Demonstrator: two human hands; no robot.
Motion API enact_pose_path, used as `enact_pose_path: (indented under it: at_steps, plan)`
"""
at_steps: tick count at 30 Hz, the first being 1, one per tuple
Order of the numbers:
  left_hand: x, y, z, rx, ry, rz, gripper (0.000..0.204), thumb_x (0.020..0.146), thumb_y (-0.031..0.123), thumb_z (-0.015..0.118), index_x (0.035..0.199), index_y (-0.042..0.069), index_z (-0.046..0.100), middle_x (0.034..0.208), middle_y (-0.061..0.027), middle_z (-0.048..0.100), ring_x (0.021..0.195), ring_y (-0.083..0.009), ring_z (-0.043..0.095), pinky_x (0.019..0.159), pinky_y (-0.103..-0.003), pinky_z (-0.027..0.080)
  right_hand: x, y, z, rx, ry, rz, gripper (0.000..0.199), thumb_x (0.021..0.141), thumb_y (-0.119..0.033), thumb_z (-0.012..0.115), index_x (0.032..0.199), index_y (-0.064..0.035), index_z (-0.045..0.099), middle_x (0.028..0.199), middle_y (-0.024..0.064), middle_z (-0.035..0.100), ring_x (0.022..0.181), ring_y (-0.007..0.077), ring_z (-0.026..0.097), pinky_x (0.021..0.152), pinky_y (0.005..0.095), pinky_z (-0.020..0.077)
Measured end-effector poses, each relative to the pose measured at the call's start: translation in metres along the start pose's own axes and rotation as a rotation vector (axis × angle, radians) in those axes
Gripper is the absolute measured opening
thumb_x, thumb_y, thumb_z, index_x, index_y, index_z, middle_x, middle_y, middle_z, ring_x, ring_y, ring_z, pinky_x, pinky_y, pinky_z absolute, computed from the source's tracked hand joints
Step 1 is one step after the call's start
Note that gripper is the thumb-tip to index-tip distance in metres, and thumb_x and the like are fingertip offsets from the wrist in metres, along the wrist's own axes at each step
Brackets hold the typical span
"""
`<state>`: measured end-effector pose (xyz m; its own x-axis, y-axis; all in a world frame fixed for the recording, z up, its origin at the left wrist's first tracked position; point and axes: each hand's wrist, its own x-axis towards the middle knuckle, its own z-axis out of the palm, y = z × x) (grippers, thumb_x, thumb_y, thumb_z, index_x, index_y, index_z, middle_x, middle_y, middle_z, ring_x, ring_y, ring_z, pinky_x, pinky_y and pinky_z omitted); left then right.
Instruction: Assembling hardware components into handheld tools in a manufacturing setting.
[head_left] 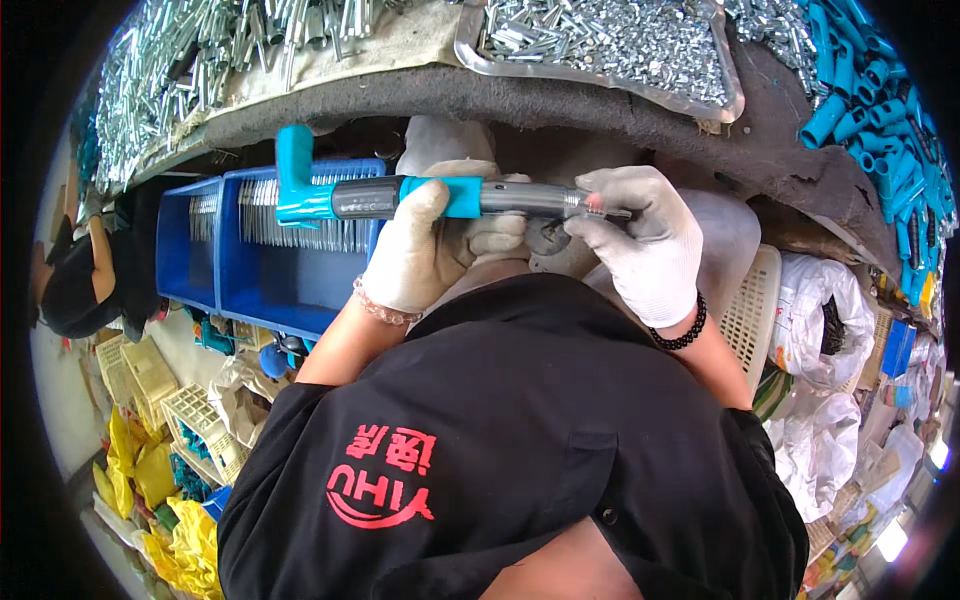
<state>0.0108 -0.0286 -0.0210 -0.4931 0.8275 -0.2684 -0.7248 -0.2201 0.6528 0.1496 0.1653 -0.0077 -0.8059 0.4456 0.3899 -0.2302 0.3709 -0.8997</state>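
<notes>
Metal-strewn counter [420, 98]; my left hand [408, 250] grips a teal-black tubular tool [462, 197], handle [294, 168] fitted; right hand [655, 238] pinches its seemingly unfinished tip [598, 206].

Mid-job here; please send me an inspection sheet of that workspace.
Surface: grey-cloth bench, bearing metal rods, a tray of small metal parts, and teal tubes.
Job's things: teal-and-black tool, held crosswise before the body.
Clutter: blue bins at left, white bag at right, yellow bags lower left.
Hands: both gloved; left hand wraps the tool, right hand at its right end, grip unclear.
Cables: nothing seen.
Surroundings: another person, partly visible, far left.
</notes>
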Motion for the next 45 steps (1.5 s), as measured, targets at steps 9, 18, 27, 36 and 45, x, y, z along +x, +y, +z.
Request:
enact_pose_path:
  at_steps: [9,18,27,36,45]
  plan:
    - [-0.008,-0.007,-0.003,0.023,0.064,0.038,0.061,0.090,0.043,0.070,0.131,0.001,0.053,0.133,-0.0286,0.058,0.104,-0.0338,0.070,0.086,-0.042,0.063,-0.001,-0.015,-0.016,0.164,-0.238,0.584,0.026,0.098,-0.024,0.065,0.114,-0.0032,0.063,0.081,0.0038,0.064,0.064,0.0077,0.060,0.061,0.0238,0.0476]
    - [-0.004,-0.012,-0.002,-0.033,0.062,-0.011,0.064,0.090,0.045,0.070,0.133,0.001,0.051,0.133,-0.0295,0.057,0.102,-0.0342,0.071,0.086,-0.040,0.064,0.001,-0.012,-0.018,-0.313,-0.220,0.042,0.017,0.099,-0.021,0.062,0.101,-0.0050,0.065,0.089,0.0109,0.069,0.080,0.0200,0.070,0.071,0.0324,0.0539]
    - [-0.006,-0.015,-0.006,0.028,0.065,-0.020,0.069,0.089,0.050,0.069,0.134,0.000,0.051,0.129,-0.0276,0.060,0.107,-0.0314,0.069,0.085,-0.038,0.064,-0.011,0.004,-0.017,-0.178,-0.221,0.165,0.038,0.097,-0.037,0.064,0.110,-0.0018,0.062,0.081,0.0104,0.067,0.067,0.0225,0.067,0.064,0.0318,0.0520]
    - [-0.011,-0.019,-0.005,0.078,0.105,0.020,0.068,0.088,0.049,0.071,0.131,0.001,0.050,0.125,-0.0254,0.062,0.097,-0.0303,0.072,0.084,-0.039,0.064,-0.004,-0.014,-0.014,0.210,-0.277,0.933,0.025,0.101,-0.024,0.057,0.101,0.0008,0.063,0.079,0.0075,0.065,0.069,0.0157,0.062,0.067,0.0319,0.0514]
    - [-0.012,-0.018,-0.004,-0.028,0.169,0.006,0.069,0.089,0.050,0.069,0.133,0.001,0.050,0.123,-0.0242,0.063,0.095,-0.0298,0.072,0.080,-0.037,0.065,-0.004,0.006,-0.009,-0.272,-0.272,-0.166,0.029,0.088,-0.012,0.073,0.114,-0.0048,0.062,0.090,0.0120,0.069,0.074,0.0284,0.068,0.069,0.0359,0.0547]
